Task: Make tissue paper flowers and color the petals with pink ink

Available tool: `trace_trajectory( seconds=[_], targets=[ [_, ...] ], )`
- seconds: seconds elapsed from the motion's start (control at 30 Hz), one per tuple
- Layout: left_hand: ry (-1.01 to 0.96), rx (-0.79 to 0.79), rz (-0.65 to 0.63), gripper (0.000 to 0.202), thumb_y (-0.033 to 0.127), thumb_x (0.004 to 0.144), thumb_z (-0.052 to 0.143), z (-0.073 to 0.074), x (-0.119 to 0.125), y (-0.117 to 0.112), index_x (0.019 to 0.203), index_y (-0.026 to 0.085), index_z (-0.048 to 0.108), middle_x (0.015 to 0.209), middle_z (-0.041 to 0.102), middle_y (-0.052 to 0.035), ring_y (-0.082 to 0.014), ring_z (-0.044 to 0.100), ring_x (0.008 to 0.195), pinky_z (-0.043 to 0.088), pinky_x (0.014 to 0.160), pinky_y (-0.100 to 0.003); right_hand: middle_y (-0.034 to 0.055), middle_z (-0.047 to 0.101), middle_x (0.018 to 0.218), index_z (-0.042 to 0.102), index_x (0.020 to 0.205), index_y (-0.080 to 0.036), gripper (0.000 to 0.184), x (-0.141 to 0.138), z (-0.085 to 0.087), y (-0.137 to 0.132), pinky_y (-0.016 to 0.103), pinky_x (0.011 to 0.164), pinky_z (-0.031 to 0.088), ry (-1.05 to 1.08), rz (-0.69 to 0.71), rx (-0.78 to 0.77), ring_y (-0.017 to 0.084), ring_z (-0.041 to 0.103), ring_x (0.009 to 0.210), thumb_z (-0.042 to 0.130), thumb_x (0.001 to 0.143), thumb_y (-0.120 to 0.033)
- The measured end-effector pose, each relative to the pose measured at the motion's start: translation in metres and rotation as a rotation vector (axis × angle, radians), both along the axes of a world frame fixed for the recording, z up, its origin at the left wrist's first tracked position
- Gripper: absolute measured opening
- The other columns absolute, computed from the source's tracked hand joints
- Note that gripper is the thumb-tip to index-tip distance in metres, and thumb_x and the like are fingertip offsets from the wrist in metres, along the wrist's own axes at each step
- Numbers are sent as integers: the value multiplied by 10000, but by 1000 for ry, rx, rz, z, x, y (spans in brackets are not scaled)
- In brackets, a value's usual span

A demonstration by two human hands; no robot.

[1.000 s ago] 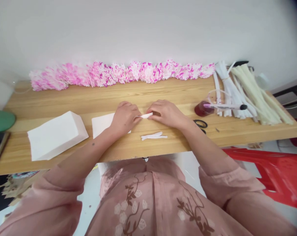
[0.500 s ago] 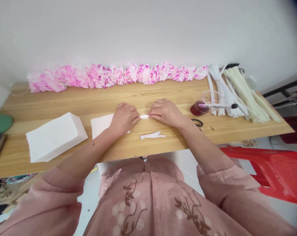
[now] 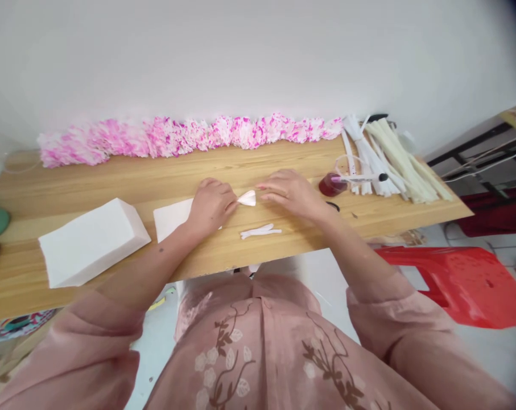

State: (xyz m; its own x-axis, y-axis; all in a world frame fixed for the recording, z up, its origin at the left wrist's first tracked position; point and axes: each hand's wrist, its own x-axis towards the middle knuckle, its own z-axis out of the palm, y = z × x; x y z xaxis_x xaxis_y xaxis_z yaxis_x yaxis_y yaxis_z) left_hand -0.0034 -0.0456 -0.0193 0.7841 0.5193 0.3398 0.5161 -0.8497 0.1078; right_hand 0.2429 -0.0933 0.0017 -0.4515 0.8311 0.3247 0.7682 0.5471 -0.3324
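Observation:
Pinched in my left hand (image 3: pixel 213 204) is a gathered piece of white tissue paper (image 3: pixel 247 198), its free end fanning out to the right. My right hand (image 3: pixel 289 193) is just right of that fanned end, apart from it, fingers stretched out with nothing in them. A flat white paper sheet (image 3: pixel 171 218) lies partly under my left hand and wrist. Closer to the table's front edge lie a few thin white strips (image 3: pixel 260 230). How much paper is inside my left fingers is hidden.
A thick stack of white paper (image 3: pixel 93 242) sits left. Pink-and-white ruffled paper (image 3: pixel 189 136) runs along the wall. To the right are a jar of dark red liquid (image 3: pixel 331 185), a marker-like pen (image 3: pixel 360 178), black scissor handles (image 3: pixel 333 206), white strips (image 3: pixel 364 154) and cream strips (image 3: pixel 405 162).
My right hand has let go of the paper's right end and shifted slightly right, fingers opening. That end has spread into a fan. The view has swung a little to the right.

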Motion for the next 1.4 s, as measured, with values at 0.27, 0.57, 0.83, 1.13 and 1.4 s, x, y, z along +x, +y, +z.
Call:
trace_trajectory(
  seconds=[0.27, 0.57, 0.83, 1.13, 1.4],
  targets=[
    [32, 35, 46, 266, 311, 918, 499, 0, 4, -2, 800, 177, 697, 772, 652, -74, -227, 565, 780, 372, 787, -405, 96, 680, 1189, 661, 1191, -224, 320, -20, -16, 3, 409, 926, 402, -93, 75, 36, 246, 575, 1084, 544, 928, -365],
    [66, -35, 68, 253, 328, 907, 533, 5, 3, -5, 906, 175, 735, 816, 667, -94, -248, 575, 829, 363, 833, -426, 140, 366, 1540, 352, 1486, -156, 676, -12, -9, -18, 546, 1154, 215, -266, -85, 41, 331, 280, 1440, 519, 916, -480],
    [40, -9, 76, 246, 347, 901, 548, -1, 4, 0, 866, 184, 729, 809, 670, -73, -241, 580, 816, 374, 833, -418, 129, 254, 1587, 210, 1539, -175, 699, -13, -6, -21, 557, 1181, 212, -249, -48, -123, 292, 172, 1489, 405, 955, -507],
    [17, -25, 33, 245, 324, 909, 531, 0, 2, 2, 849, 199, 733, 791, 662, -73, -223, 555, 789, 365, 823, -414, 114, 679, 1160, 668, 1166, -183, 347, -15, 3, 1, 413, 943, 474, -81, -29, -76, 242, 588, 1091, 393, 986, -293],
    [6, -77, 42, 304, 349, 947, 481, -1, 2, 4, 846, 225, 740, 788, 680, -51, -197, 554, 772, 361, 898, -424, 60, 694, 927, 715, 947, -194, 242, -23, 3, 24, 291, 718, 410, -104, 49, -204, 195, 612, 872, 484, 955, -266]
  ],
)
